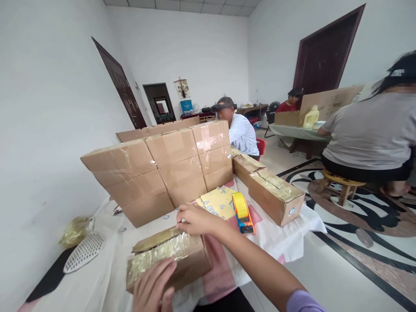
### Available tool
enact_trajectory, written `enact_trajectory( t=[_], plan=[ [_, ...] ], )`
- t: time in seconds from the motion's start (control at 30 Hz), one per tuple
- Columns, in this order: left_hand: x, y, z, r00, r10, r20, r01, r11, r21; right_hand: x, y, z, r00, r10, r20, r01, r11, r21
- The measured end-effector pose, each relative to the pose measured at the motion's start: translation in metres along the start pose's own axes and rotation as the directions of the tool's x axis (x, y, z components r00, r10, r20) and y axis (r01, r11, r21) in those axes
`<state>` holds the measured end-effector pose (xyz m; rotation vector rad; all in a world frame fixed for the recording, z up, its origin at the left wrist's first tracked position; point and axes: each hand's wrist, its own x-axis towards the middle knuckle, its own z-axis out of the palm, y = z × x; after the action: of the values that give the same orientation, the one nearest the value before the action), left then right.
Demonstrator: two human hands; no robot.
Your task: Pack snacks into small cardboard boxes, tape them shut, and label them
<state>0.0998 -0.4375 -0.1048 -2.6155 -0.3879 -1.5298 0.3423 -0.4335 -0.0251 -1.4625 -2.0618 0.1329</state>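
A small cardboard box with wrinkled clear tape along its top lies on the table in front of me. My left hand rests flat on its near corner, fingers stretched out. My right hand reaches across to the box's far top edge, fingers curled and pressing on the tape there. Just right of that hand lies a yellow, orange and blue tape dispenser on a yellow sheet.
Stacked taped boxes form a wall behind, with two more boxes along the table's right edge. A white mesh object and crumpled tape lie at left. Other people sit at tables beyond and on a stool at right.
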Motion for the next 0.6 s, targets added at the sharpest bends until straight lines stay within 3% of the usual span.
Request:
enact_trajectory(
  t=[0.1, 0.23, 0.4, 0.5, 0.6],
  plan=[
    [0.015, -0.001, 0.014, 0.976, 0.133, 0.17, -0.159, 0.976, 0.149, 0.002, 0.01, 0.008, 1.0, 0.006, 0.017, -0.007, 1.0, 0.015],
    [0.02, 0.018, 0.028, 0.987, 0.021, 0.158, -0.042, 0.99, 0.131, -0.001, 0.015, 0.012, 1.0, 0.016, 0.014, -0.018, 0.995, 0.094],
    [0.014, 0.033, 0.03, 0.983, -0.114, 0.147, 0.1, 0.99, 0.1, -0.004, 0.013, 0.017, 0.992, 0.102, 0.074, -0.113, 0.981, 0.159],
    [0.011, 0.033, 0.029, 0.979, -0.135, 0.153, 0.123, 0.989, 0.085, -0.005, 0.004, 0.02, 0.982, 0.159, 0.101, -0.172, 0.976, 0.136],
    [0.009, 0.032, 0.031, 0.974, -0.146, 0.174, 0.132, 0.987, 0.09, -0.002, -0.005, 0.02, 0.964, 0.255, 0.078, -0.256, 0.967, -0.001]
  ],
)
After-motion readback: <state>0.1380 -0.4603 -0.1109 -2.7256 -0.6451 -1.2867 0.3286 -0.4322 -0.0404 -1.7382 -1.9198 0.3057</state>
